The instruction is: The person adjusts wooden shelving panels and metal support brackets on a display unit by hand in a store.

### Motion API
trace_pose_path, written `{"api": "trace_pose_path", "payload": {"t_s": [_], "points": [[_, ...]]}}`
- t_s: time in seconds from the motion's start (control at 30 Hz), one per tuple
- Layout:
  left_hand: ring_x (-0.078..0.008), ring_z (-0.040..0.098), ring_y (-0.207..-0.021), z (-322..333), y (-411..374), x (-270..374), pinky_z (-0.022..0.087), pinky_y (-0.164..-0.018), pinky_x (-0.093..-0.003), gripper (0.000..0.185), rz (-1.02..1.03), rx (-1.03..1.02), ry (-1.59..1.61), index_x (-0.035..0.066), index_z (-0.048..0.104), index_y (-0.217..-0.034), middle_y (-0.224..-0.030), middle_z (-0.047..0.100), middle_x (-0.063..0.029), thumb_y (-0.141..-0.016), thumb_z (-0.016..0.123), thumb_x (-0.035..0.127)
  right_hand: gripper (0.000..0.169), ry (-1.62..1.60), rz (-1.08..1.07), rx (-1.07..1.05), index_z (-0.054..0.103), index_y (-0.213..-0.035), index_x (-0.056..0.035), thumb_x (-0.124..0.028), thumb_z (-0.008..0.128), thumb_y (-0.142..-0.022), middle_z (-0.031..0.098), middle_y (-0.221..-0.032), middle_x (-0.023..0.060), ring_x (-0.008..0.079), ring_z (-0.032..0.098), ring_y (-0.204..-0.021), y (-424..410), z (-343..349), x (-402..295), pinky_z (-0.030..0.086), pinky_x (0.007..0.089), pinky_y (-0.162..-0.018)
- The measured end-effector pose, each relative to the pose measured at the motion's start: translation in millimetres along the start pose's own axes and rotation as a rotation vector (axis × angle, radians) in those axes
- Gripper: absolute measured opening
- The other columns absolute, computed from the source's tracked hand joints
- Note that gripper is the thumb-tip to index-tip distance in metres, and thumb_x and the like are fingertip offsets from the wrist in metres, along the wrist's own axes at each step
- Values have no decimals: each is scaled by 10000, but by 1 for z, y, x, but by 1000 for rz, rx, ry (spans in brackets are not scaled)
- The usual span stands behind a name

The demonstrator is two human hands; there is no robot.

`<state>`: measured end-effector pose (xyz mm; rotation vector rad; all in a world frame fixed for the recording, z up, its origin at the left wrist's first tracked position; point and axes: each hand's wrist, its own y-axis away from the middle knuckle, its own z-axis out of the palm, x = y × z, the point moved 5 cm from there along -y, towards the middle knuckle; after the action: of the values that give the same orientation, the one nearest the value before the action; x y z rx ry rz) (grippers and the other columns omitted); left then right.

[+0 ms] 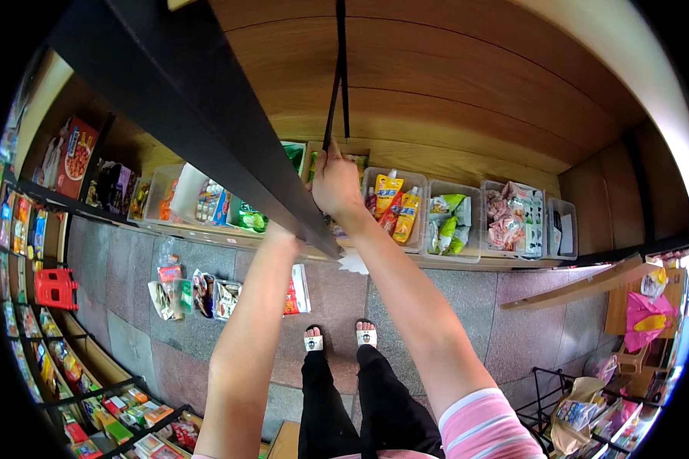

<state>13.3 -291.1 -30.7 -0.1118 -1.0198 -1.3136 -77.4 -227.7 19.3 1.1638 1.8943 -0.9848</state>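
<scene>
A wide black beam (218,126) slants from the upper left down to a point over the shelf front. My left hand (286,238) is mostly hidden behind this beam, so its fingers do not show. On the beam's right side, my right hand (339,181) reaches over the row of containers, its back towards me. One finger points up near a thin black bar (334,103); the others are partly hidden, and any grip cannot be made out. Just behind that hand is a cardboard box (359,156) with packets. To its right stands a clear plastic bin (423,229) of yellow and red spouted pouches (389,192).
More clear bins with green snack packets (451,221) and pink packets (505,218) line the wooden shelf (465,158). On the tiled floor (333,287) stand several packed containers (227,298) and a red plastic stool (56,288). A board (574,284) juts out at right.
</scene>
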Motion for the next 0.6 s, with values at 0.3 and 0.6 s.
{"api": "trace_pose_path", "payload": {"t_s": [0.3, 0.6], "points": [[-87, 509, -700, -1, -3, -2, 413, -598, -211, 271, -30, -55, 44, 53, 532, -1009, -784, 554, 22, -760, 579, 148, 416, -34, 79, 43, 384, -1154, 53, -233, 336, -855, 518, -862, 311, 366, 565, -686, 9, -9, -4, 442, 406, -683], [-98, 530, -684, 6, 17, 7, 424, -583, -222, 345, -69, -29, -108, 57, 479, -1073, -785, 556, 11, -750, 578, 126, 439, -253, 316, -41, 387, -1174, 35, -259, 371, -848, 513, -880, 300, 399, 537, -807, 13, -9, -6, 426, 428, -711]]}}
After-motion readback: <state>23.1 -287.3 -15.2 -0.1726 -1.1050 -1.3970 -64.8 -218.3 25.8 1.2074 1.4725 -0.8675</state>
